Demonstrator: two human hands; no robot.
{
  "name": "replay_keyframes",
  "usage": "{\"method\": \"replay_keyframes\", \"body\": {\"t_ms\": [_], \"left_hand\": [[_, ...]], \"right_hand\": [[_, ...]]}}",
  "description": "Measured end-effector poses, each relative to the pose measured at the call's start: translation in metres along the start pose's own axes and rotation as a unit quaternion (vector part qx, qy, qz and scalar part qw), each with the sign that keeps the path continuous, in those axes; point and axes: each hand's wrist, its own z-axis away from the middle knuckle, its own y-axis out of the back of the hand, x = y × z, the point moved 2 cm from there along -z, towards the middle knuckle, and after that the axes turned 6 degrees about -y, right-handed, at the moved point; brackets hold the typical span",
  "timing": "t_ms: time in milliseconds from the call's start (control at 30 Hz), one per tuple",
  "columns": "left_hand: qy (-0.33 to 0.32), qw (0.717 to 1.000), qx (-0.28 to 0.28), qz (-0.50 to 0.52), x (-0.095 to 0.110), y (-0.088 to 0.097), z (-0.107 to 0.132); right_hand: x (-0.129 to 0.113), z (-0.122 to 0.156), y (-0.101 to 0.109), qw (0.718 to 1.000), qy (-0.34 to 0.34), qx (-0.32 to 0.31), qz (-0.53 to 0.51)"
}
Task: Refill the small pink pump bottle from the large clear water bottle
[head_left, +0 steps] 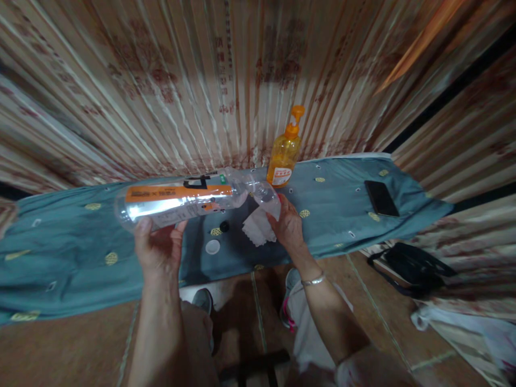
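Clear bottle [181,200] is level over the green-blue cloth [330,209], neck toward 3 o'clock. Left hand [159,244], palm up, grips its base end from below; right hand [289,226] pinches clear funnel-like piece [266,196] at the neck. Pump bottle [284,156] at 2.

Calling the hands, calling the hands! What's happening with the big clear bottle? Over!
Left hand: holding clear bottle, lying sideways. Right hand: holding clear plastic by its narrow end. Close by: white tissue, upright orange pump bottle.
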Motion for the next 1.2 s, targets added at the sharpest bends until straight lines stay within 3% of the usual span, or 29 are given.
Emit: {"method": "replay_keyframes", "body": {"t_ms": [1200], "left_hand": [[0.004,1.000,0.001,-0.011,-0.0004,0.0049,-0.0001]], "right_hand": [[0.0040,0.0006,-0.0027,1.000,0.013,0.017,-0.002]]}}
